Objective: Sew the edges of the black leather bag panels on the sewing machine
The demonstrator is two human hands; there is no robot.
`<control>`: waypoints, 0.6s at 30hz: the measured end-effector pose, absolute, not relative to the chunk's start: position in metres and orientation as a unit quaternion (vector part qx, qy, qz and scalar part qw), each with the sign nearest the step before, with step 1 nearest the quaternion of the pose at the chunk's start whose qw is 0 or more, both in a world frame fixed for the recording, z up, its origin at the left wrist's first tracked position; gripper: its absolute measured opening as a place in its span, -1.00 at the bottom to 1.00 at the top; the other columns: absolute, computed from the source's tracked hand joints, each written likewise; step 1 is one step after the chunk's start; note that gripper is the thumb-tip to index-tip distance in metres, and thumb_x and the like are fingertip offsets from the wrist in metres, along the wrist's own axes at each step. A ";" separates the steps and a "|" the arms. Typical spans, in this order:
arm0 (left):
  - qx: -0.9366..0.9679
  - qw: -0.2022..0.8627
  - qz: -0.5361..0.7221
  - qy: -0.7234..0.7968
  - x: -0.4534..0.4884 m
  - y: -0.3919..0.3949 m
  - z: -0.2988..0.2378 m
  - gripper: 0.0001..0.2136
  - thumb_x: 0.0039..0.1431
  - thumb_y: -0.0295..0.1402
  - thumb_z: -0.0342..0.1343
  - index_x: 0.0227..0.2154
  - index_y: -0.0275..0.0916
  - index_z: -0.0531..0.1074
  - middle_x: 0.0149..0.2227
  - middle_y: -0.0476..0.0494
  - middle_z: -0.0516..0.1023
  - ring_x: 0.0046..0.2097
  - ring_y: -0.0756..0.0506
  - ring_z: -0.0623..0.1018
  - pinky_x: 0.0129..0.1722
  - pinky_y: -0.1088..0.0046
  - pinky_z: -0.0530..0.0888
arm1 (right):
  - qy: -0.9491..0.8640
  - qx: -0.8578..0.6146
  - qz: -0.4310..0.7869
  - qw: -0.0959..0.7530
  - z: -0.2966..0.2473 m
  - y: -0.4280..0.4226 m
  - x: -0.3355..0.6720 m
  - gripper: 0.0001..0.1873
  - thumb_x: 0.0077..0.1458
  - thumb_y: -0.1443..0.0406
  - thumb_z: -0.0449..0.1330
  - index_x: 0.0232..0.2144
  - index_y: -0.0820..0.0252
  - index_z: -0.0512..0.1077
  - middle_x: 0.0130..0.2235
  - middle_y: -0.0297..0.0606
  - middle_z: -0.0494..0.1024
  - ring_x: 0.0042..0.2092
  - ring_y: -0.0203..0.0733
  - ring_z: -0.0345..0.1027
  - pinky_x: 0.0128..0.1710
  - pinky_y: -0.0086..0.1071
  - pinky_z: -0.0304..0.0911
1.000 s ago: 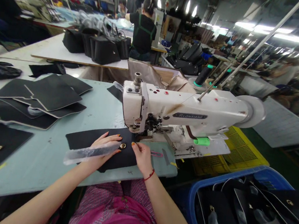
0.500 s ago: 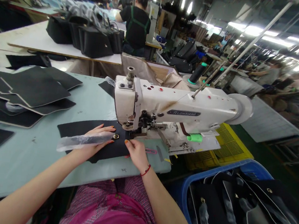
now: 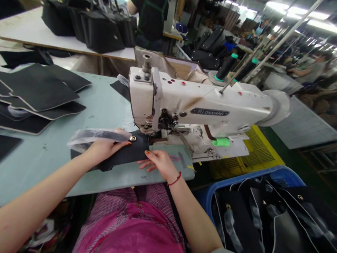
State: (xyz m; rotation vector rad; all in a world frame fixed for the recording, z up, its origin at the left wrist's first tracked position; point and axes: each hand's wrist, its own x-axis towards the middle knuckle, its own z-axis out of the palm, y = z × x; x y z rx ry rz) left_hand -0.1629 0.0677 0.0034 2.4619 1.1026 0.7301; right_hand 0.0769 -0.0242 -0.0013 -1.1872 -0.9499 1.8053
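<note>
A black leather-like panel (image 3: 131, 153) lies on the sewing machine's bed, its far edge close by the needle area of the white sewing machine (image 3: 202, 100). A plastic-wrapped strap (image 3: 94, 137) is joined to it by a gold ring fitting (image 3: 132, 138). My left hand (image 3: 105, 151) grips the panel near the fitting, thumb on top, its other fingers partly hidden behind the strap. At the panel's right edge, my right hand (image 3: 160, 164) holds it with the thumb above and the fingers curled below.
Loose black panels (image 3: 43, 88) are piled at the left of the pale green table (image 3: 105, 95). A blue bin (image 3: 209, 196) of similar panels stands at the right, beside a yellow crate (image 3: 257, 149). Black bags (image 3: 100, 29) and a person (image 3: 152, 13) are beyond the machine.
The panel has turned and shifted in my hands, its near edge now lifted. My left hand has gone from lying flat to gripping it; the right has moved slightly right.
</note>
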 end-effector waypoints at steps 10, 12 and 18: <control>0.872 0.156 0.235 0.400 -0.164 0.069 0.006 -0.63 0.31 -0.06 -0.08 -0.16 -0.23 0.48 -0.13 -0.18 0.56 -0.07 -0.25 0.54 0.02 0.13 0.44 | -0.355 -0.463 0.709 0.397 -0.005 -0.026 0.073 -0.49 0.00 -0.10 0.29 -0.39 0.26 0.37 -0.28 -0.06 0.65 -0.40 -0.25 0.55 -0.58 -0.58 0.26; 0.876 0.150 0.235 0.394 -0.165 0.068 0.003 -0.63 0.32 -0.08 -0.08 -0.12 -0.25 0.46 -0.08 -0.18 0.55 -0.02 -0.25 0.53 0.08 0.15 0.41 | -0.363 -0.471 0.696 0.402 -0.011 -0.027 0.070 -0.46 -0.03 -0.12 0.29 -0.40 0.27 0.38 -0.30 -0.06 0.65 -0.40 -0.24 0.54 -0.57 -0.57 0.25; 0.873 0.161 0.227 0.400 -0.167 0.064 -0.007 -0.57 0.33 -0.05 -0.06 0.08 -0.22 0.36 0.11 -0.19 0.49 0.11 -0.23 0.49 0.21 0.15 0.32 | -0.413 -0.516 0.617 0.428 -0.032 -0.031 0.063 -0.40 0.01 -0.19 0.19 -0.46 0.28 0.41 -0.38 -0.08 0.63 -0.43 -0.25 0.52 -0.50 -0.52 0.28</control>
